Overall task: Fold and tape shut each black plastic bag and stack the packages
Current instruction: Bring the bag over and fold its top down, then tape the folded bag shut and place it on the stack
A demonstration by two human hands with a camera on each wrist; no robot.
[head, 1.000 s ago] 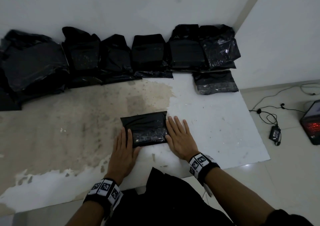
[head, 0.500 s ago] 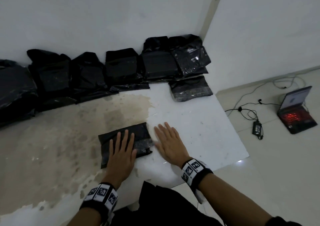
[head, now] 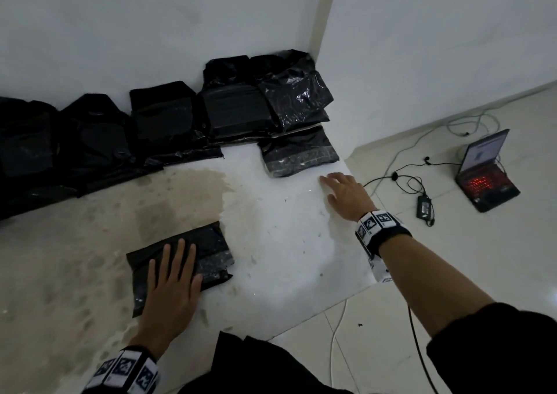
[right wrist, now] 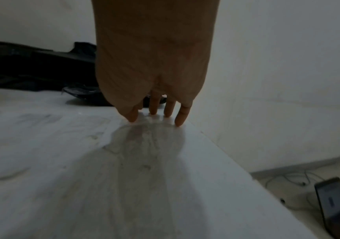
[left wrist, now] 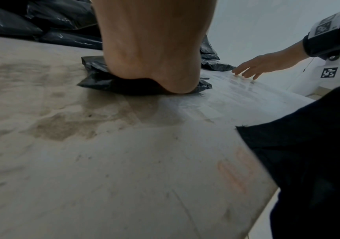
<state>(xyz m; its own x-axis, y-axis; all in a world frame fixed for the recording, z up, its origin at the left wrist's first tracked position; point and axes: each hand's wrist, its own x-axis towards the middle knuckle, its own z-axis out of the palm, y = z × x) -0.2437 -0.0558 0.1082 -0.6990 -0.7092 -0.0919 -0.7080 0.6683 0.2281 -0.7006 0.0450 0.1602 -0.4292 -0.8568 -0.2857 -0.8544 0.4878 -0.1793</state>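
— How is the light?
— Dim and flat, grey-blue all over; the black plastic bags (head: 168, 128) in the upper left of the head view merge into one dark mass. Glints show on the crinkled bag (head: 297, 99) near the corner.
— Any glow?
— The open laptop's red keyboard (head: 482, 182), at right.
— Sharpness?
— Both wrist views are soft and smeared low down; a soft shadow lies under the right hand (right wrist: 155, 64), and lines bend at the edges

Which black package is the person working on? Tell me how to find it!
Start at the white tabletop with the row of black bags along the wall. Come toward the near edge: one black package lies alone there. It is the only one with the left hand pressed flat on it.
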